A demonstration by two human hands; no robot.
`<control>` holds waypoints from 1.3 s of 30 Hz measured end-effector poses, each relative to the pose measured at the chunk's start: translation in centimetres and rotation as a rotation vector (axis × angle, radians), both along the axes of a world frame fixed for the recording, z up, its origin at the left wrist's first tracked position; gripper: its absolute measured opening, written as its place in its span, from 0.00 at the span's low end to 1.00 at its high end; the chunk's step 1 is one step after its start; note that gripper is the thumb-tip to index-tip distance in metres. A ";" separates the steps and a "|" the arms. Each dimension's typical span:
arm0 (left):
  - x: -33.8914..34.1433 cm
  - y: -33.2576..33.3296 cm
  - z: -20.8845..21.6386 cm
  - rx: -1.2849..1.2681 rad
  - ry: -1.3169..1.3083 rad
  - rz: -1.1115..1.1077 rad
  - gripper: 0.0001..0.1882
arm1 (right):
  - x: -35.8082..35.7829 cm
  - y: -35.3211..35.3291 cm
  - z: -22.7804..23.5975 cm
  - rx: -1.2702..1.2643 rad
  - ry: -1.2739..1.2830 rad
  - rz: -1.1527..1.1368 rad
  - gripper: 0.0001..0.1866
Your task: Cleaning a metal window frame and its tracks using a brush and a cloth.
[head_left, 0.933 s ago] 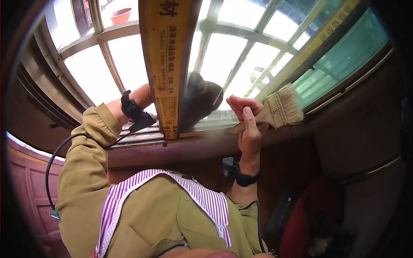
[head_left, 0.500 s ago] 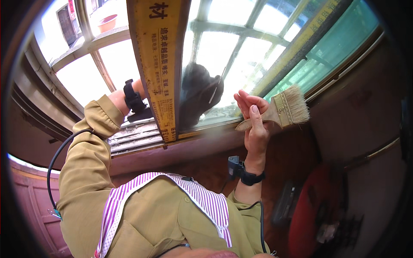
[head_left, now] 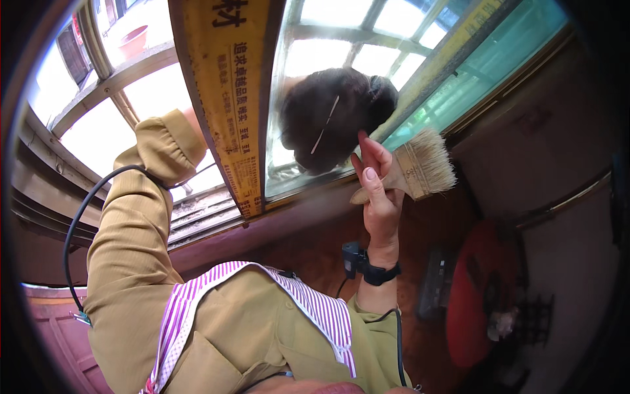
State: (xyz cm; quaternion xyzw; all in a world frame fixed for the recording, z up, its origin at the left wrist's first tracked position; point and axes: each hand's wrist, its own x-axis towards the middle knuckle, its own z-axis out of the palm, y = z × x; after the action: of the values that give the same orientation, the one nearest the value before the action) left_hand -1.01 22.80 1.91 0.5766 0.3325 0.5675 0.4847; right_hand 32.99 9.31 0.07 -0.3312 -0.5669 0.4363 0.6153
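Brush (head_left: pixel 425 164) in hand, a person in a tan shirt (head_left: pixel 246 308) leaned at a barred window, seen from across the room. The right hand (head_left: pixel 380 180) held the tool up on the room side, just below the glass (head_left: pixel 289 180) — its thumb pressed against the wooden handle and the fingers behind it, their tips stretched loosely upward. Pale bristles pointed off to the right, near the lower edge of a greenish pane (head_left: pixel 505 75); whether they touched it, I could not tell.

The left sleeve (head_left: pixel 128 223) reached up to the opening, a strip of bare forearm (head_left: pixel 191 125) passing behind the yellow frame (head_left: pixel 223 98). The left hand was out of sight, so the state of its fingers could not be told. In the glass loomed a dark shape (head_left: pixel 312 108) — reflection or object, it was unclear — crossed by a thin pale streak (head_left: pixel 324 125).

Beyond the bars (head_left: pixel 108 85) sat a reddish tub (head_left: pixel 133 43). A black band (head_left: pixel 382 273) circled the right wrist.
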 end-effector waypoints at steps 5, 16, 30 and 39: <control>-1.3 -1.3 1.6 -0.045 0.007 0.038 0.25 | -1.1 -0.1 0.2 0.025 0.001 0.054 0.21; -2.4 -3.4 0.4 -0.102 0.056 0.148 0.26 | -1.3 0.9 0.2 0.109 -0.162 -0.160 0.15; -2.0 -7.9 1.2 -0.131 0.133 0.213 0.27 | 1.1 3.2 -2.3 0.015 -0.638 -0.624 0.28; 2.0 -4.7 3.3 -0.221 0.158 0.429 0.27 | 1.8 3.4 -2.6 0.065 -0.340 -0.410 0.23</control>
State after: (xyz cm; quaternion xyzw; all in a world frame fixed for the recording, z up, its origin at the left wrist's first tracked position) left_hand 0.98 18.15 5.20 0.4789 0.5443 0.5706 0.3857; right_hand 34.75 12.66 -2.53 -0.4874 -0.5969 0.2224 0.5972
